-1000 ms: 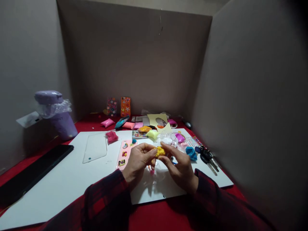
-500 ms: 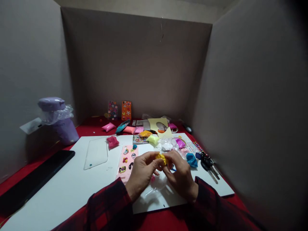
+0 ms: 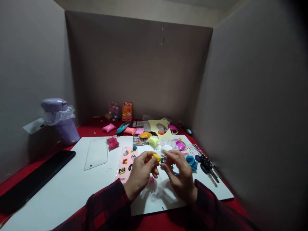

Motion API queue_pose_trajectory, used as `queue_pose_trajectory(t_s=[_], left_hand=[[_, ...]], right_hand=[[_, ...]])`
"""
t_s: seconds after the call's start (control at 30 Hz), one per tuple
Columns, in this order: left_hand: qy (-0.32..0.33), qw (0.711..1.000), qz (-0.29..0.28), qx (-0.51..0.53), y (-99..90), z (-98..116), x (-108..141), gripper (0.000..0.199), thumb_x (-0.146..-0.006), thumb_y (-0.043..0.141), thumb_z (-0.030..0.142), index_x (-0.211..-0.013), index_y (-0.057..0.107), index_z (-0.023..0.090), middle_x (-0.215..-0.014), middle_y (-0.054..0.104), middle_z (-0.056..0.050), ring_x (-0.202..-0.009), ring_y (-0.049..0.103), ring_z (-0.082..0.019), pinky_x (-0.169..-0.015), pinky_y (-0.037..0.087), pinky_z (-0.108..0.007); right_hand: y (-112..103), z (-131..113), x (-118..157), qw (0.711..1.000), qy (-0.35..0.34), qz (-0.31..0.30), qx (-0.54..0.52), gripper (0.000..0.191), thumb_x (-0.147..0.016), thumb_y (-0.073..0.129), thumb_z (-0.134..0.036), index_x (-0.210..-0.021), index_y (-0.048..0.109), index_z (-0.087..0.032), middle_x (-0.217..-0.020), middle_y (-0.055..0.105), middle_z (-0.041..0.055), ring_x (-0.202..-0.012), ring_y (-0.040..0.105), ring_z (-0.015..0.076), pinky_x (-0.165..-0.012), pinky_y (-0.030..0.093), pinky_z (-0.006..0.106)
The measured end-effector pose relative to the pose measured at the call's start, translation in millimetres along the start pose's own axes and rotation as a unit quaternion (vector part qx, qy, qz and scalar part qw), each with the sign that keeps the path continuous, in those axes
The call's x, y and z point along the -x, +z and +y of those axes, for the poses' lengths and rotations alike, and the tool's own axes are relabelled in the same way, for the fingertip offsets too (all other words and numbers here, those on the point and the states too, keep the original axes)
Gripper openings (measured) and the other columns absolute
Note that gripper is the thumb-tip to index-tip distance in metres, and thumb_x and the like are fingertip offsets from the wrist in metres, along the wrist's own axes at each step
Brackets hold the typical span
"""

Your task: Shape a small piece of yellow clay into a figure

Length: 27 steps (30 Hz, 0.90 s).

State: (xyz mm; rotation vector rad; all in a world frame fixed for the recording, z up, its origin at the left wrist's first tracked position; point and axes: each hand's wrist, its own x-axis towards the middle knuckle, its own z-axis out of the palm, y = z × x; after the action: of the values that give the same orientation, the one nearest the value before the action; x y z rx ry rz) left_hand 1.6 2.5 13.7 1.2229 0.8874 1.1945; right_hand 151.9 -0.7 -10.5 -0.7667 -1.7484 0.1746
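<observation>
My left hand pinches a crumpled yellow lump of modelling clay between thumb and fingers; whether a wrapper covers it I cannot tell. Just to its right is my right hand, thumb and fingers apart, with nothing plainly in them. Beside and partly behind my left hand lies a pink phone case decorated with small clay figures. A clear plastic wrapper and a small pink bit lie on the white board below my hands.
A clear phone case and a red clay packet lie on the left. Behind are more coloured packets. Scissors, a blue packet and bead stickers are at right. A black phone and purple bottle stand far left.
Both hands were together on the yellow clay. My right hand has let go and drawn slightly away to the right, while my left keeps the clay, moved a little left.
</observation>
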Motion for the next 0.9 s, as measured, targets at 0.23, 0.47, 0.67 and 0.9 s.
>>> queue_pose_trajectory(t_s=[0.23, 0.47, 0.67, 0.9], left_hand=[[-0.024, 1.0, -0.008, 0.016, 1.5, 3.7, 0.5, 0.032, -0.07, 0.067, 0.042, -0.078, 0.055, 0.012, -0.05, 0.055, 0.003, -0.035, 0.046, -0.007, -0.035, 0.04, -0.018], [-0.031, 1.0, -0.001, 0.0, 0.1, 1.5, -0.2, 0.034, -0.074, 0.063, 0.044, -0.081, 0.062, 0.011, -0.049, 0.058, -0.001, -0.039, 0.052, -0.009, -0.041, 0.042, -0.018], [-0.046, 0.999, -0.011, 0.015, 1.8, 4.7, 0.2, 0.034, -0.069, 0.071, 0.041, -0.083, 0.062, 0.011, -0.065, 0.063, -0.004, -0.056, 0.059, -0.013, -0.053, 0.048, -0.021], [-0.044, 0.997, -0.036, 0.048, -0.7, -2.0, -2.6, 0.027, -0.072, 0.067, 0.035, -0.082, 0.056, 0.012, -0.068, 0.059, -0.001, -0.052, 0.055, -0.009, -0.051, 0.046, -0.02]], right_hand=[[1.8, 7.6, 3.7, 0.996, 0.028, -0.073, -0.046, 0.021, -0.087, 0.055, -0.017, -0.107, 0.056, -0.019, -0.084, 0.058, 0.0051, -0.071, 0.057, 0.0172, -0.064, 0.05, 0.03], [-0.7, 8.9, 1.8, 0.996, 0.035, -0.078, -0.037, 0.018, -0.087, 0.052, -0.015, -0.105, 0.055, -0.018, -0.084, 0.056, 0.0054, -0.07, 0.054, 0.0164, -0.062, 0.048, 0.03], [0.0, 9.4, -0.3, 0.997, -0.032, -0.064, -0.014, 0.023, -0.085, 0.051, -0.007, -0.105, 0.053, -0.018, -0.088, 0.054, 0.0063, -0.073, 0.052, 0.017, -0.063, 0.045, 0.031], [0.6, 7.1, 2.4, 0.997, 0.007, -0.066, -0.027, 0.026, -0.081, 0.064, -0.014, -0.104, 0.052, -0.018, -0.079, 0.051, 0.0016, -0.062, 0.048, 0.0133, -0.059, 0.043, 0.028]])
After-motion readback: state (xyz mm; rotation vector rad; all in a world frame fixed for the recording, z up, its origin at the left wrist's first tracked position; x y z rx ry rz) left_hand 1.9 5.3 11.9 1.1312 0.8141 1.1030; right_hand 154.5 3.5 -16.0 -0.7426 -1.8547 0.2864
